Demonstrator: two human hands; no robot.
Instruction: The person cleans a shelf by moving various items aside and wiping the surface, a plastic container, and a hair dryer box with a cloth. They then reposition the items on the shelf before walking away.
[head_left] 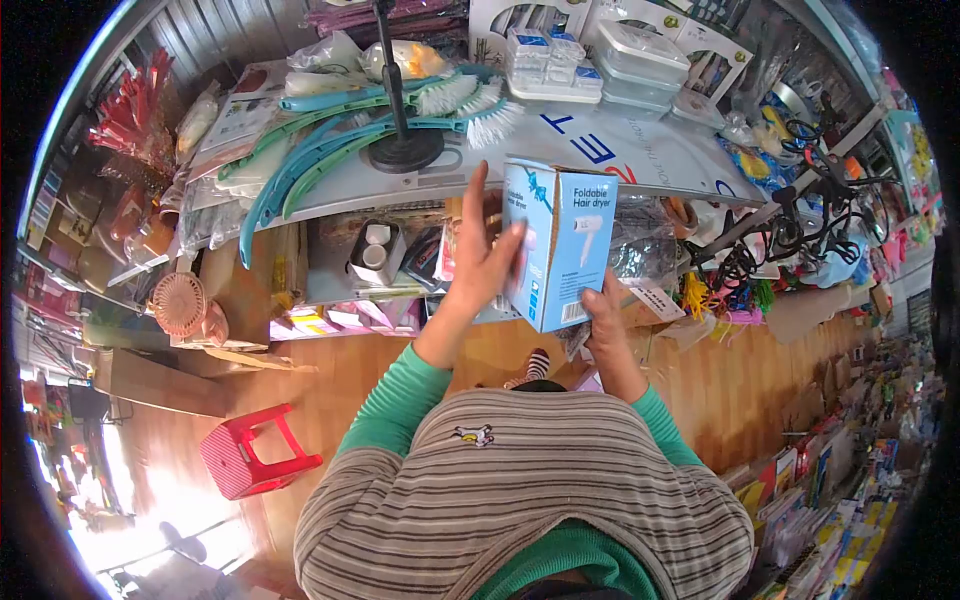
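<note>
A light blue hair dryer box [575, 250], printed "Foldable Hair dryer", is held up in front of me, slightly tilted, over the edge of the display table. My right hand [603, 315] grips its lower right corner, thumb on the front and the other fingers hidden behind. Beside the left face of the box is my left hand [478, 255], open, with its fingers stretched upward and its thumb right at the cardboard. Just beyond the hands lie blue and green long-handled brushes [340, 140] with white bristles, around a black stand [405, 150].
Clear plastic containers [640, 65] are stacked at the back of the table [660, 160]. Black cables [800, 190] hang at the right. On the lower shelf sits a white box with cups [377, 255]. A pink fan [180, 305] and a red stool [255, 450] are at the left.
</note>
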